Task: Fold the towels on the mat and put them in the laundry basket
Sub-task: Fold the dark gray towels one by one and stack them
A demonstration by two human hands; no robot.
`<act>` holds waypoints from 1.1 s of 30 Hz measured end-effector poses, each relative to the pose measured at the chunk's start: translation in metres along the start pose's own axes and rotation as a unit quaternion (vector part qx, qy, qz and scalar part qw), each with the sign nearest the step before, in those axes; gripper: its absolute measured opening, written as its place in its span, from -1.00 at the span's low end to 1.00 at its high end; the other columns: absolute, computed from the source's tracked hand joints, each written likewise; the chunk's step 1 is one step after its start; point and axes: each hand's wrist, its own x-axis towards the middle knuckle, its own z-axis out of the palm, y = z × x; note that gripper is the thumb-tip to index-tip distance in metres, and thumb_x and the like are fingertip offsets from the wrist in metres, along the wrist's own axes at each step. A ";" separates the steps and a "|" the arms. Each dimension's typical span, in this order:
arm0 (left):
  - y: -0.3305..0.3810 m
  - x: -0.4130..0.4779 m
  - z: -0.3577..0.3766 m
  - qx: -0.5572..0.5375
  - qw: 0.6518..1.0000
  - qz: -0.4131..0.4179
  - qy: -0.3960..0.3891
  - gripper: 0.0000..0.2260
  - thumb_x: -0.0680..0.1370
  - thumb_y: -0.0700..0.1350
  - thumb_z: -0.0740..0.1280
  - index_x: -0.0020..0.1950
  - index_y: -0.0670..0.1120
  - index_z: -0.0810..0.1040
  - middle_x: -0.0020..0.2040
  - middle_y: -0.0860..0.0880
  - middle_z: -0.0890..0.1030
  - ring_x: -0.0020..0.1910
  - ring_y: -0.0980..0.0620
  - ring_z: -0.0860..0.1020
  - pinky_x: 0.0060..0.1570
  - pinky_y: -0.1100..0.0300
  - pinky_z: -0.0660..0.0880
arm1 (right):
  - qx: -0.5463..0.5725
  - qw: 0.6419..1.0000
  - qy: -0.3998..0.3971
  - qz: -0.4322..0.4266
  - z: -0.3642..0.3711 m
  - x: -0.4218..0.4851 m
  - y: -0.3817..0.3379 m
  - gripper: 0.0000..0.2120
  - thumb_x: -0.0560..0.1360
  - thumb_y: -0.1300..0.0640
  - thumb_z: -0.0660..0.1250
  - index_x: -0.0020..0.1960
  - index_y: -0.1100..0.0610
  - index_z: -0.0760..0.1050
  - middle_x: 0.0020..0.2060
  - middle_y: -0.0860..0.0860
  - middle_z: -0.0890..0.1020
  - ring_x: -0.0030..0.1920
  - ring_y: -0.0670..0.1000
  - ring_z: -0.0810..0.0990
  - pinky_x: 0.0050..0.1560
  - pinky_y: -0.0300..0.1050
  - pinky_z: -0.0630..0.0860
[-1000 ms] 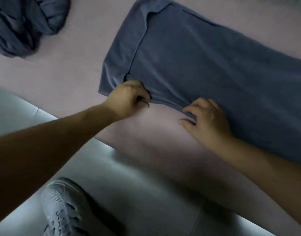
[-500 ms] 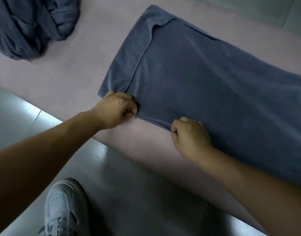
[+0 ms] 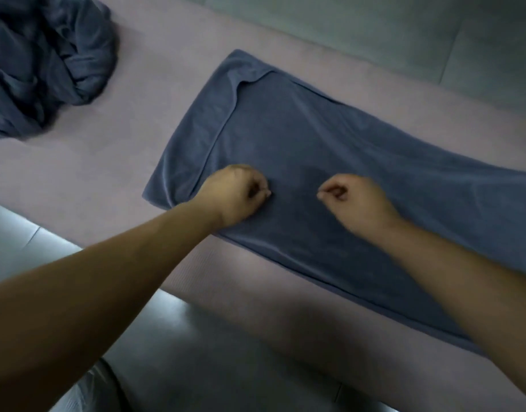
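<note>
A long blue-grey towel [image 3: 360, 162] lies spread on the pink mat [image 3: 131, 162], running from the middle out past the right edge. Its left end shows a second layer sticking out. My left hand [image 3: 238, 194] and my right hand [image 3: 354, 200] hover side by side over the near-left part of this towel, fingers curled, thumbs against fingertips. I see no cloth lifted between the fingers. The towel's near edge lies flat under my forearms. A crumpled heap of blue-grey towels [image 3: 41, 63] sits at the mat's far left.
Grey tiled floor [image 3: 226, 367] borders the mat's near side, with part of my leg at the bottom left. More floor [image 3: 374, 31] lies beyond the mat's far edge. No laundry basket is in view.
Both hands left the towel's near edge, which they were pinching, and moved farther in over the towel. The view shifted, showing more of the mat and heap.
</note>
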 end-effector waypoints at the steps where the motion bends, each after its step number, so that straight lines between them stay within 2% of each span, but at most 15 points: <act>1: 0.014 0.017 0.001 -0.019 1.000 -0.005 0.012 -0.86 0.59 0.02 0.32 -0.01 0.02 0.64 -0.03 0.03 0.62 -0.04 0.00 0.56 0.01 0.13 0.49 | -0.003 0.999 0.051 0.018 -0.019 0.015 0.019 -0.93 0.52 0.11 0.42 -0.03 0.06 0.67 -0.13 -0.05 0.69 -0.17 -0.11 0.61 -0.05 -0.28 0.52; 3: 0.046 0.054 0.002 -0.051 0.998 -0.002 0.036 -0.86 0.60 -0.04 0.31 0.00 -0.02 0.65 -0.02 0.00 0.63 -0.04 -0.03 0.58 -0.02 0.16 0.47 | -0.022 0.989 0.126 0.074 -0.060 0.038 0.063 -0.89 0.51 0.11 0.42 0.00 0.10 0.68 -0.05 0.03 0.71 -0.05 0.03 0.65 0.11 -0.08 0.56; 5: 0.080 0.092 0.003 -0.065 0.996 0.017 0.057 -0.86 0.60 -0.10 0.30 0.02 -0.05 0.66 0.01 -0.02 0.66 -0.01 -0.05 0.60 -0.01 0.20 0.45 | -0.045 0.977 0.154 0.139 -0.100 0.053 0.106 -0.85 0.50 0.04 0.42 0.03 0.07 0.68 0.00 0.05 0.71 0.04 0.11 0.65 0.17 0.03 0.56; 7: 0.112 0.129 0.011 -0.074 0.995 0.026 0.066 -0.83 0.59 -0.16 0.30 0.06 -0.06 0.68 0.08 -0.03 0.68 0.07 -0.05 0.61 0.09 0.22 0.46 | -0.058 0.971 0.146 0.178 -0.130 0.060 0.139 -0.79 0.47 -0.05 0.45 0.04 0.02 0.67 0.03 0.03 0.71 0.08 0.12 0.64 0.19 0.05 0.56; 9: 0.140 0.162 0.025 -0.085 0.995 0.036 0.048 -0.80 0.58 -0.19 0.32 0.14 -0.08 0.68 0.15 -0.07 0.67 0.14 -0.06 0.61 0.22 0.14 0.49 | -0.054 0.973 0.112 0.194 -0.149 0.063 0.162 -0.77 0.40 -0.11 0.51 -0.01 -0.04 0.67 0.01 -0.01 0.71 0.06 0.08 0.65 0.19 0.05 0.56; 11: 0.163 0.189 0.041 -0.083 0.995 0.045 0.017 -0.77 0.57 -0.20 0.34 0.20 -0.09 0.66 0.21 -0.09 0.64 0.17 -0.09 0.60 0.26 0.08 0.48 | -0.032 0.978 0.078 0.193 -0.157 0.065 0.177 -0.81 0.33 -0.11 0.57 -0.13 -0.09 0.64 -0.05 -0.04 0.71 0.02 0.04 0.65 0.18 0.03 0.57; 15: 0.184 0.224 0.062 -0.049 0.998 0.041 -0.014 -0.70 0.55 -0.19 0.41 0.28 -0.07 0.62 0.27 -0.12 0.54 0.22 -0.11 0.54 0.33 0.14 0.39 | -0.014 0.982 0.080 0.172 -0.161 0.071 0.199 -0.78 0.30 -0.08 0.60 -0.24 -0.07 0.58 -0.18 -0.04 0.68 -0.06 0.05 0.66 0.09 0.03 0.60; 17: 0.187 0.235 0.065 -0.020 0.999 0.037 -0.023 -0.76 0.55 -0.17 0.42 0.22 -0.07 0.64 0.22 -0.12 0.54 0.17 -0.13 0.55 0.30 0.07 0.43 | -0.018 0.983 0.075 0.166 -0.161 0.078 0.207 -0.74 0.30 -0.11 0.59 -0.32 -0.04 0.55 -0.24 -0.06 0.65 -0.08 0.10 0.65 0.09 0.08 0.58; 18: 0.189 0.239 0.065 -0.019 0.999 0.029 -0.029 -0.85 0.55 -0.18 0.43 0.12 -0.06 0.65 0.13 -0.09 0.57 0.11 -0.12 0.58 0.22 0.08 0.48 | -0.026 0.984 0.069 0.163 -0.161 0.080 0.209 -0.73 0.31 -0.13 0.58 -0.34 -0.04 0.53 -0.26 -0.07 0.64 -0.07 0.11 0.64 0.12 0.12 0.56; 20: 0.192 0.244 0.063 -0.014 0.999 0.021 -0.043 -0.93 0.55 -0.20 0.42 -0.07 -0.02 0.62 -0.07 -0.03 0.61 -0.02 -0.07 0.59 0.04 0.18 0.49 | -0.041 0.986 0.059 0.152 -0.162 0.081 0.211 -0.73 0.36 -0.13 0.54 -0.34 -0.05 0.51 -0.24 -0.07 0.64 -0.04 0.13 0.62 0.16 0.18 0.52; 22: 0.194 0.247 0.062 -0.005 0.998 0.017 -0.054 -0.90 0.56 -0.20 0.40 -0.11 -0.01 0.58 -0.10 -0.04 0.62 -0.08 -0.03 0.56 -0.05 0.23 0.43 | -0.056 0.988 0.064 0.132 -0.164 0.078 0.212 -0.74 0.40 -0.10 0.52 -0.32 -0.05 0.49 -0.22 -0.05 0.64 -0.04 0.12 0.60 0.17 0.19 0.50; 25: 0.196 0.247 0.062 -0.001 0.999 0.004 -0.040 -0.88 0.57 -0.18 0.38 -0.14 0.00 0.57 -0.11 -0.04 0.62 -0.12 -0.01 0.53 -0.09 0.22 0.40 | -0.056 0.989 0.059 0.122 -0.170 0.075 0.211 -0.78 0.43 -0.06 0.51 -0.19 -0.02 0.50 -0.21 -0.07 0.59 -0.04 0.08 0.59 0.17 0.12 0.49; 29: 0.197 0.246 0.064 -0.029 0.999 -0.028 -0.015 -0.87 0.58 -0.17 0.36 -0.16 0.00 0.57 -0.18 -0.02 0.64 -0.18 -0.02 0.58 -0.11 0.19 0.50 | -0.070 0.991 0.017 0.111 -0.173 0.082 0.214 -0.74 0.48 -0.06 0.47 -0.28 -0.03 0.45 -0.30 -0.14 0.53 -0.10 0.05 0.56 0.18 0.12 0.50; 31: 0.204 0.245 0.063 -0.042 0.999 -0.035 -0.005 -0.82 0.59 -0.21 0.32 -0.18 -0.01 0.56 -0.25 -0.03 0.64 -0.27 -0.03 0.62 -0.15 0.16 0.56 | -0.082 0.991 0.052 0.096 -0.176 0.087 0.215 -0.75 0.54 -0.02 0.40 -0.27 -0.01 0.44 -0.25 -0.11 0.54 -0.05 0.09 0.57 0.16 0.10 0.50; 33: 0.213 0.252 0.063 -0.015 0.999 -0.024 0.032 -0.86 0.59 -0.24 0.29 -0.10 -0.07 0.60 -0.13 -0.11 0.66 -0.14 -0.12 0.63 -0.06 0.11 0.54 | -0.115 0.984 0.113 0.076 -0.179 0.092 0.219 -0.79 0.57 0.00 0.35 -0.20 0.04 0.45 -0.11 0.00 0.56 0.04 0.14 0.55 0.12 0.06 0.49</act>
